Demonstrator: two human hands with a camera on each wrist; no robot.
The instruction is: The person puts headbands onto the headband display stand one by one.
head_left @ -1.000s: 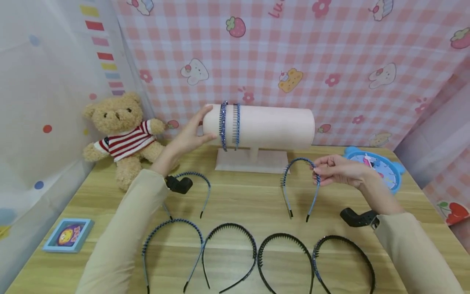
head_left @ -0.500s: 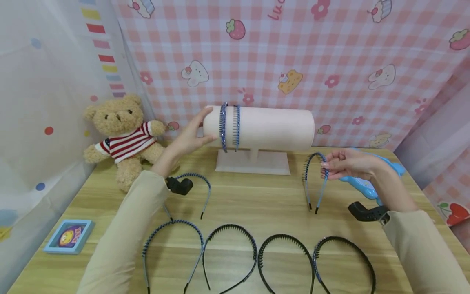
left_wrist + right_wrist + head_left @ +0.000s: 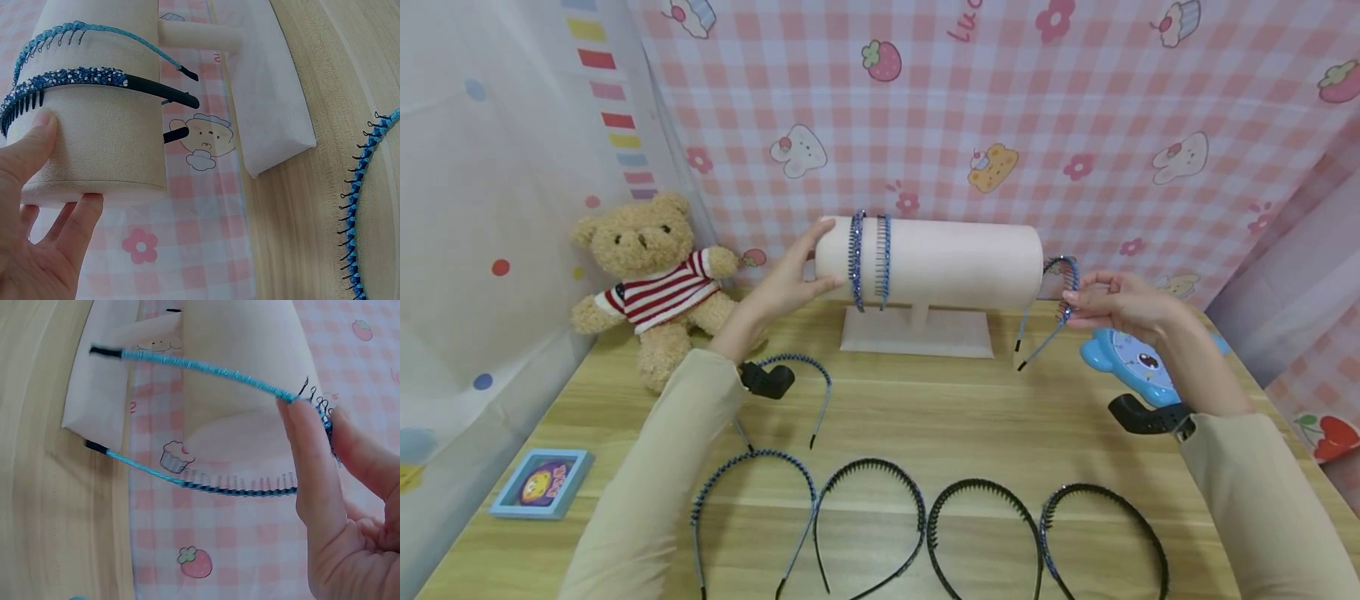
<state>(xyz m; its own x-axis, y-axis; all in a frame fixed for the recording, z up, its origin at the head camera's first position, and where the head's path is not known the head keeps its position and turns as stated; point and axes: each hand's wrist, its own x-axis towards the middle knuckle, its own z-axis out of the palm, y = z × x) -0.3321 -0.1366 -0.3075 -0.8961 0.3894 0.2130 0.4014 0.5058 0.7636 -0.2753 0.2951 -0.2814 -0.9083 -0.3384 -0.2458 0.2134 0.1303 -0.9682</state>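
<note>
Pinching a blue toothed headband (image 3: 206, 369) by 1 side, the right hand (image 3: 1120, 304), fingers nearly closed, leaves its 2 tips free just beside the cylindrical display stand (image 3: 962, 262). The left hand (image 3: 782, 283), partly spread, grips the stand's opposite end, apparently steadying it.

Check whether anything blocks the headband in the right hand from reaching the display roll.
Nothing visible does: the right hand holds the light-blue headband beside the right end of the display roll, with no object between them. The roll's glittery headband and narrow headband sit toward its left end, near the left hand.
</note>
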